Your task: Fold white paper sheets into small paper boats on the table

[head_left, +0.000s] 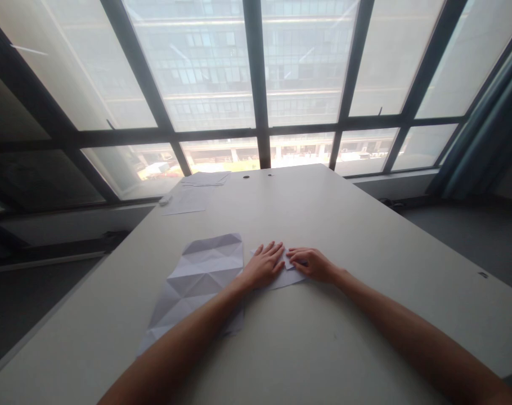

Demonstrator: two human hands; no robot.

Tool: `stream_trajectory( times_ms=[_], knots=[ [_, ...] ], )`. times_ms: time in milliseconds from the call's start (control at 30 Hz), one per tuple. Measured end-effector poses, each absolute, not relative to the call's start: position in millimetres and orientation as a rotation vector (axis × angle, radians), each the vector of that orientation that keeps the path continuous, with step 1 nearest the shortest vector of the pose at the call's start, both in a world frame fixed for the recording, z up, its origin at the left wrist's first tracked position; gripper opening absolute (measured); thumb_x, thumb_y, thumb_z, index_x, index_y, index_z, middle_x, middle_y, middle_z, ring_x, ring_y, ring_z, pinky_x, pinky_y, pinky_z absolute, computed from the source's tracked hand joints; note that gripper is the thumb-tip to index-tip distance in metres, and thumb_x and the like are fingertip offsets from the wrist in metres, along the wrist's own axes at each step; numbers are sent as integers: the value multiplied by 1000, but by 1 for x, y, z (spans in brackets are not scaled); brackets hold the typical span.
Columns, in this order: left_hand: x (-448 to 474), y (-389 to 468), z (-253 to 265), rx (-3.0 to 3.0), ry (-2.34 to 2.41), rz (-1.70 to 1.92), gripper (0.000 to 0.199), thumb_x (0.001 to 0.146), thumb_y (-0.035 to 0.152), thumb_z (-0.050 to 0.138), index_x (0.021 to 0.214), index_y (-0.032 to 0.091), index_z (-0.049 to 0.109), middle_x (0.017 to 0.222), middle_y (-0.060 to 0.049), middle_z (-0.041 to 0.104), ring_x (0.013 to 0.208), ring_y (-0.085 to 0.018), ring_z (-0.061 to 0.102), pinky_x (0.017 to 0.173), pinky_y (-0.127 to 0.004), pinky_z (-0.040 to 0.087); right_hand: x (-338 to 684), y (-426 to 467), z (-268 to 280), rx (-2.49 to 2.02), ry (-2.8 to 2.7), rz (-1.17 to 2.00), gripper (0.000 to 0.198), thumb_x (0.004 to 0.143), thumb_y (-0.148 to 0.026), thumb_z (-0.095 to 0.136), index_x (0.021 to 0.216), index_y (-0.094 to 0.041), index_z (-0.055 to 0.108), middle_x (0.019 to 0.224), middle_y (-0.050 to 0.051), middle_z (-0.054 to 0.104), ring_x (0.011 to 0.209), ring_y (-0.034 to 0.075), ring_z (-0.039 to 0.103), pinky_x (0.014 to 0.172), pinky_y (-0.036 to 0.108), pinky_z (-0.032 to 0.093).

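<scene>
A small folded sheet of white paper (286,278) lies on the table under both my hands. My left hand (265,264) rests flat on its left part, fingers apart and palm down. At its right side my right hand (313,263) has its fingers curled together on a folded flap of the paper, pinching or pressing it; the fingertips partly hide that flap. To the left, partly under my left forearm, spreads a larger creased sheet of paper (203,281) with crossing fold lines.
The white table (365,332) reaches toward tall windows with dark frames. At its far left lie several loose paper sheets (205,179) and a small whitish object (165,199) by the edge. A round dark hole (246,177) sits near the far end. A blue curtain (471,124) hangs at right.
</scene>
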State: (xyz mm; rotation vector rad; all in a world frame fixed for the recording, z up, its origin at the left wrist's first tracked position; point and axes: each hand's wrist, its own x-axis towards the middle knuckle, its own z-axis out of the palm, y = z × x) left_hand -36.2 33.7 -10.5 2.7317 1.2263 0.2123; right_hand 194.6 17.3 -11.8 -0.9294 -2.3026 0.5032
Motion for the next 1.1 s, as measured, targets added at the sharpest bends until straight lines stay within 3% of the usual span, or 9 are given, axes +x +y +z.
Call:
stream_trajectory(
  times_ms=[100, 200, 300, 433, 633, 1100],
  knots=[
    [-37, 34, -11, 2727, 1238, 219, 60, 100, 51, 25, 153, 24, 25, 159, -7, 25, 148, -24, 15, 118, -49, 13, 191, 15, -11, -1005, -2334, 440, 42, 87, -23, 50, 127, -22, 63, 139, 7, 56, 131, 21, 49, 111, 38, 38],
    [-37, 34, -11, 2722, 1246, 218, 59, 100, 49, 27, 153, 26, 23, 159, -5, 23, 148, -24, 13, 118, -48, 13, 188, 13, -11, -1093, -2471, 403, 56, 93, -24, 40, 149, -21, 37, 155, 6, 34, 143, 21, 30, 118, 45, 22],
    [-36, 34, -12, 2721, 1247, 209, 60, 99, 49, 28, 154, 24, 22, 159, -5, 23, 148, -23, 13, 119, -46, 12, 187, 12, -9, -1167, -2605, 386, 62, 99, -41, 31, 155, -18, 17, 160, 8, 17, 148, 23, 15, 120, 50, 8],
    [-36, 34, -13, 2726, 1274, 225, 63, 98, 51, 28, 154, 21, 23, 159, -7, 23, 148, -23, 15, 119, -44, 11, 186, 9, -7, -1246, -2659, 389, 81, 94, -66, 27, 155, -16, 7, 160, 10, 8, 148, 28, 6, 118, 54, 1],
    [-36, 34, -14, 2723, 1295, 237, 65, 98, 55, 28, 153, 21, 26, 159, -6, 24, 148, -23, 15, 119, -44, 11, 184, 6, -9, -1355, -2639, 421, 87, 92, -72, 19, 155, -13, 6, 160, 12, 5, 149, 28, 3, 117, 56, -3],
    [-36, 34, -9, 2702, 1281, 226, 62, 99, 55, 23, 152, 23, 27, 158, -6, 25, 148, -23, 16, 119, -47, 11, 182, 9, -10, -1416, -2520, 512, 76, 96, -66, 10, 155, -19, 14, 160, 9, 12, 149, 26, 7, 118, 53, 1]
  ],
)
